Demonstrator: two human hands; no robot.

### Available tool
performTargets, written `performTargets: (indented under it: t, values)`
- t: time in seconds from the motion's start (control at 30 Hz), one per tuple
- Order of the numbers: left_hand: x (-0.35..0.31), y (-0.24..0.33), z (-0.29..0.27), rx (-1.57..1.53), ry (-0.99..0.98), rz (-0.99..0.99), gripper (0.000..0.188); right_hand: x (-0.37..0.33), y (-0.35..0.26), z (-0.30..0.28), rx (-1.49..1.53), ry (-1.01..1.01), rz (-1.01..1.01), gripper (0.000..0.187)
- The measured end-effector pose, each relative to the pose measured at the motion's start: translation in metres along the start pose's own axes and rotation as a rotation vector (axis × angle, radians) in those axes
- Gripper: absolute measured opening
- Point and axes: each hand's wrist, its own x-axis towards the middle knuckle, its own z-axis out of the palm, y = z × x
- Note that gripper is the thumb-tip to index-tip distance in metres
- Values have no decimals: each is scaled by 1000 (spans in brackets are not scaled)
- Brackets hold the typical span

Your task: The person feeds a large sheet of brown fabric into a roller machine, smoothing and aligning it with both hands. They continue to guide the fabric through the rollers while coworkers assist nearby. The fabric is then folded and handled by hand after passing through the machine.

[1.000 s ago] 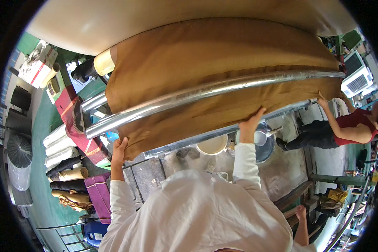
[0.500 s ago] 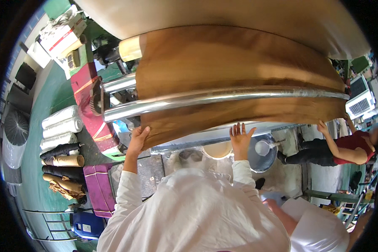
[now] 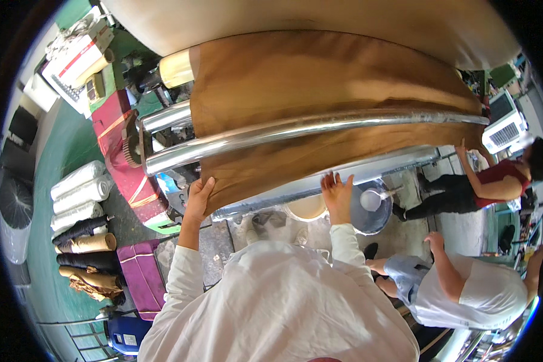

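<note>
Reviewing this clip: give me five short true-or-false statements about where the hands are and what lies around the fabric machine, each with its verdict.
1. The left hand touches the lower edge of the brown fabric. True.
2. The right hand holds a pair of scissors. False: it is empty, fingers spread at the fabric's edge.
3. A shiny metal roller crosses over the fabric. True.
4. The fabric is blue. False: it is brown.
5. Rolls of cloth lie stacked on the floor to the person's left. True.
</note>
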Motion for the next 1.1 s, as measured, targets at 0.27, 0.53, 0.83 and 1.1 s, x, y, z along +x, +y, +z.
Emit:
performTargets:
  t: [0.27, 0.53, 0.83, 1.1]
  values:
    - [3, 3, -4, 29, -36, -28, 26, 34, -21, 54, -2, -280, -228, 62]
    - [11, -12, -7, -55, -69, 50, 23, 21, -37, 45, 8, -171, -351, 45]
    - [-4, 16, -6, 9, -108, 55, 23, -23, -35, 51, -120, -307, -351, 40]
    - [-8, 19, 0, -11, -102, 48, 25, -9, 15, 37, 22, -219, -240, 44]
